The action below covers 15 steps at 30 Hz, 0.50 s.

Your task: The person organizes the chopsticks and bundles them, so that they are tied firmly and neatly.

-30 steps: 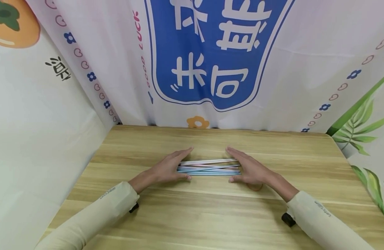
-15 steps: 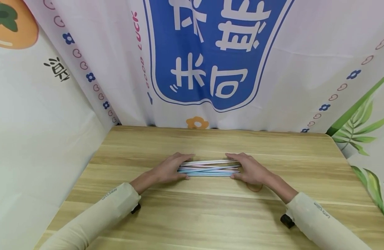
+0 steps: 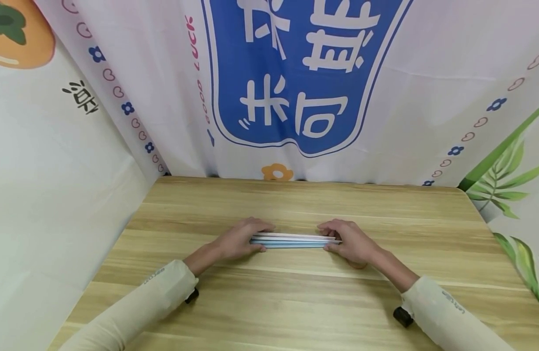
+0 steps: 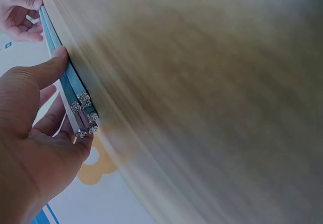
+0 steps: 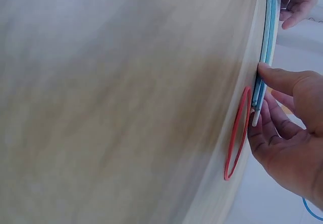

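A bundle of thin, straight pastel sticks (image 3: 293,241), blue, white and pale pink, lies across the wooden table. In the left wrist view, the sticks (image 4: 70,80) end in glittery silver tips. My left hand (image 3: 239,239) grips the left end, thumb on the near side and fingers on the far side. The other end is between the thumb and curled fingers of my right hand (image 3: 352,243). In the right wrist view, one pale stick juts past the others there. A red rubber band (image 5: 235,135) is beside my right hand, mostly hidden under it in the head view.
The wooden tabletop (image 3: 269,302) stretches around both hands. Behind its far edge hangs a printed cloth (image 3: 392,131) with a blue panel, and pale cloth (image 3: 45,195) covers the left side too.
The fingers of both hands have drawn in toward the thumbs. The sticks, spread and crossed before, now lie close together in a narrow, nearly parallel bundle.
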Tool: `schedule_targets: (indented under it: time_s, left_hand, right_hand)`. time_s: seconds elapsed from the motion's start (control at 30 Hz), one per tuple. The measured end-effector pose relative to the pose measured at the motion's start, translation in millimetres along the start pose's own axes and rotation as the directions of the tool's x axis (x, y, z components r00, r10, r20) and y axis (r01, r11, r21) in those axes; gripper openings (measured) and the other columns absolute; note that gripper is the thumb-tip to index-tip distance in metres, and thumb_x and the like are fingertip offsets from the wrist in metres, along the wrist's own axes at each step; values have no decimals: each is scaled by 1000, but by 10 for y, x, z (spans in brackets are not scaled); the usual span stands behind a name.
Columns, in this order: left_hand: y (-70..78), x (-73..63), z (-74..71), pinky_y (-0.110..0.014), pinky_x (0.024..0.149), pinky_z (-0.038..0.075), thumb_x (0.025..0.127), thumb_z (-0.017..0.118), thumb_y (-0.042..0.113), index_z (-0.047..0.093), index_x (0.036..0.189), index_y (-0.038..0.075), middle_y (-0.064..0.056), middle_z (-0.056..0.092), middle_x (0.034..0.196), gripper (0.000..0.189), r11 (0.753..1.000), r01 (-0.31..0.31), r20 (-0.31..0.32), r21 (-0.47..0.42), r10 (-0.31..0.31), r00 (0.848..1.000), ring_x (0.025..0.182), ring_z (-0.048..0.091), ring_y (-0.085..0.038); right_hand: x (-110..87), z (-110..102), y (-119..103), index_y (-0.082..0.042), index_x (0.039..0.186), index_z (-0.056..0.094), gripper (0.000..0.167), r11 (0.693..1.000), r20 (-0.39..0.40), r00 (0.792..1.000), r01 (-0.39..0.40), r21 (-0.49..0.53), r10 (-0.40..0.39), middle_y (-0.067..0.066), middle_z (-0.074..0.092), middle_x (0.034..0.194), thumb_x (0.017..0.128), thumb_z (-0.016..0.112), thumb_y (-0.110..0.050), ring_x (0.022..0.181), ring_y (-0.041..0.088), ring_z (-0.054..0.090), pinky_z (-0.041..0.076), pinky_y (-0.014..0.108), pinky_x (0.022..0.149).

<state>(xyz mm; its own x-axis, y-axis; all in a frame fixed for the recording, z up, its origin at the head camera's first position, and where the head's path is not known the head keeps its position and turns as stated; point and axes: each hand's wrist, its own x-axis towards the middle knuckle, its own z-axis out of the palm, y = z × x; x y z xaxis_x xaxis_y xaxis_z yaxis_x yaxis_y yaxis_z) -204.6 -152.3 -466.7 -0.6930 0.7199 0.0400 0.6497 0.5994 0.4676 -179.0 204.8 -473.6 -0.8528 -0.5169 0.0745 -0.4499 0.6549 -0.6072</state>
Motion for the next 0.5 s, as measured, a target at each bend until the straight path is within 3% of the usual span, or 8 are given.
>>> schedule_targets:
  time_s: [0.1,0.33,0.5]
  left_hand:
    - [1,-10,20,-50,113,51,94,84,21,64,148,9,-8,71,143,59,1000,-3,-18,24,4,1000,133,64,-28]
    - [25,-10,41,-36,95,59,93,85,16,66,145,5,-4,74,115,56,997,-42,-33,60,44,998,105,69,-16]
    - [42,-17,31,-36,94,60,94,84,13,67,142,3,-7,76,120,53,998,-49,-29,33,50,998,107,71,-18]
  right_hand:
    - [-7,11,-15,-2,137,70,43,1000,4,1000,-10,10,10,2,74,111,95,81,-8,99,12,67,58,33,87]
    - [-16,19,-72,-4,134,72,39,1000,8,1000,1,-22,0,-2,73,106,95,80,-5,96,10,66,58,31,86]
    - [-17,10,-111,-1,133,71,39,1000,23,1000,-11,-6,11,0,74,106,95,79,-2,96,11,67,59,29,85]
